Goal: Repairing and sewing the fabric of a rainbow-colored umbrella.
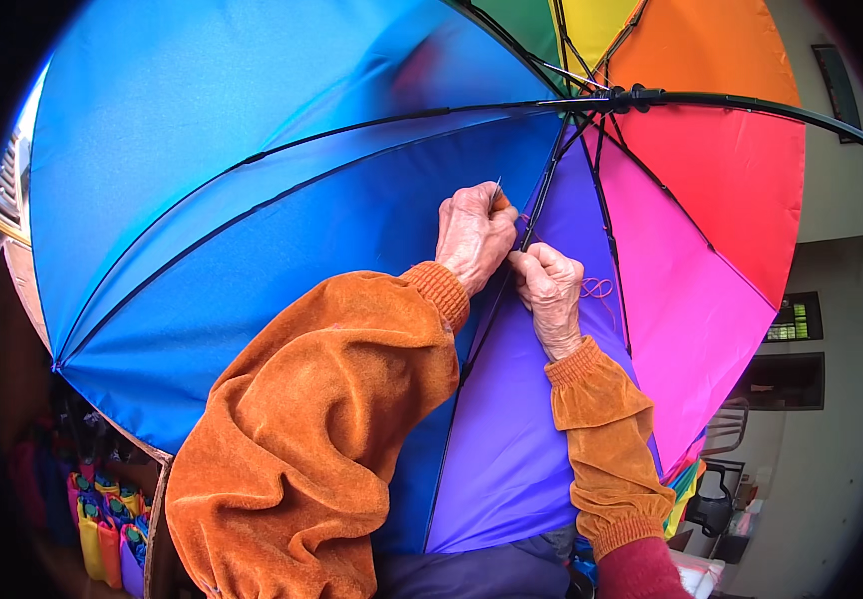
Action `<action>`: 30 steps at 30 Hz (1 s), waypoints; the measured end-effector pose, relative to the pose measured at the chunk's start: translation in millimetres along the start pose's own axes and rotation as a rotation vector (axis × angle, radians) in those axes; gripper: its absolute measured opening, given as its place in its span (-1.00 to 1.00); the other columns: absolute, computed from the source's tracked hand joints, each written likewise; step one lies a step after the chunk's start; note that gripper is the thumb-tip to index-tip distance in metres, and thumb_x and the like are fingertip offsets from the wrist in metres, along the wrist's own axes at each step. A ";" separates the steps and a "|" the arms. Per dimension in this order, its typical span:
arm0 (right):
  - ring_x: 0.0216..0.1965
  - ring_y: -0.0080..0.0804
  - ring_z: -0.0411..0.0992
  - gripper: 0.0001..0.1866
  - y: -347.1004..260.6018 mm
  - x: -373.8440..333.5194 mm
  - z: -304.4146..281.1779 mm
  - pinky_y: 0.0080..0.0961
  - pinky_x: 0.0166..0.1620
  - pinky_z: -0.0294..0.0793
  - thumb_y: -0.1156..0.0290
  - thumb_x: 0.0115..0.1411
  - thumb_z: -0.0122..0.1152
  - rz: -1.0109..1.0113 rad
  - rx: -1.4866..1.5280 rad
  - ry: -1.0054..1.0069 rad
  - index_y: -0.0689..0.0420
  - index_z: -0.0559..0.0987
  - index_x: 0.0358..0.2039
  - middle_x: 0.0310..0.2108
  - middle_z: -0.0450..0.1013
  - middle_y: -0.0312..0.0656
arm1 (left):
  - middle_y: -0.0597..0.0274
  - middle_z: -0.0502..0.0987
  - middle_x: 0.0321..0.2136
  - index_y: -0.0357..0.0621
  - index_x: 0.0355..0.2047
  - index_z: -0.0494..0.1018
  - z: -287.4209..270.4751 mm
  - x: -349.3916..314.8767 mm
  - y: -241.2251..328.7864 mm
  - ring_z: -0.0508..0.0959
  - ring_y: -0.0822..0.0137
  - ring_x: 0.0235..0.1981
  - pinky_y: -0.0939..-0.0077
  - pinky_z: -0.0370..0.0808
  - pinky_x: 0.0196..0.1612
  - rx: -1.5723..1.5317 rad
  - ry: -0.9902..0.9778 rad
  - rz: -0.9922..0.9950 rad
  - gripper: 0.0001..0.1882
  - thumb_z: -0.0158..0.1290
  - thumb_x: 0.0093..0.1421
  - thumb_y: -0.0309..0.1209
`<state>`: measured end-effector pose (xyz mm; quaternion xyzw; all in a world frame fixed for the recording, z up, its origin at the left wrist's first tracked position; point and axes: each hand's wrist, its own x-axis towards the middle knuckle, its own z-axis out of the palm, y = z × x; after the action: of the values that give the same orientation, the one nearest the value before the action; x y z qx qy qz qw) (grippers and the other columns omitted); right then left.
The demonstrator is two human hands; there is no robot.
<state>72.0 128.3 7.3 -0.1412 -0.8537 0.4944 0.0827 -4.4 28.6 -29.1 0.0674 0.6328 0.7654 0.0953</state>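
Note:
An open umbrella with rainbow-coloured panels [202,220] fills most of the view, its inner side and black ribs facing me. My left hand [476,237] is closed in a pinch beside a rib where the blue and purple panels meet. A thin needle [498,186] pokes up from its fingertips, next to a small orange piece [501,202] at the fingers. Just below and to the right, my right hand [549,292] pinches the black rib [524,240]. Loose pink thread [597,289] curls over the purple panel by the right hand.
The black umbrella shaft [751,103] runs from the hub [623,98] to the right. Several folded colourful bundles [102,544] sit at lower left. A black chair [713,504] and a pale wall [841,419] are on the right.

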 end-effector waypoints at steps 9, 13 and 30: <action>-0.74 -0.74 0.06 -0.75 9.7 5.6 -5.4 -0.69 -0.68 0.00 0.48 0.06 0.12 -0.132 -0.104 -0.027 0.16 0.36 -0.72 -0.77 0.14 -0.43 | 0.30 0.43 -0.71 -0.24 -0.61 0.37 -2.5 0.5 1.9 0.31 0.59 -0.71 0.64 0.28 -0.66 0.021 -0.029 0.043 -0.87 0.01 0.03 -0.48; -0.66 -0.62 0.15 -0.83 0.4 13.9 -9.7 -0.58 -0.60 0.14 0.53 0.01 0.14 -0.216 -0.187 0.065 0.24 0.38 -0.66 -0.70 0.19 -0.31 | 0.33 0.39 -0.73 -0.23 -0.62 0.36 -1.2 -0.5 3.8 0.28 0.60 -0.72 0.65 0.26 -0.67 0.042 -0.090 0.096 -0.86 0.02 0.02 -0.47; -0.56 -0.37 0.36 -0.95 10.7 25.5 -79.4 -0.52 -0.50 0.34 0.60 -0.02 0.10 -0.932 -0.617 0.262 0.24 0.44 -0.58 -0.54 0.39 -0.15 | 0.37 0.39 -0.65 -0.13 -0.50 0.33 -0.1 -19.0 30.6 0.21 0.66 -0.76 0.76 0.09 -0.76 -0.114 -0.165 -0.150 -0.84 0.10 0.03 -0.40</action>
<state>71.8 206.8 37.6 0.1724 -0.9132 0.1120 0.3518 12.2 18.5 1.2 0.0771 0.5817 0.7826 0.2079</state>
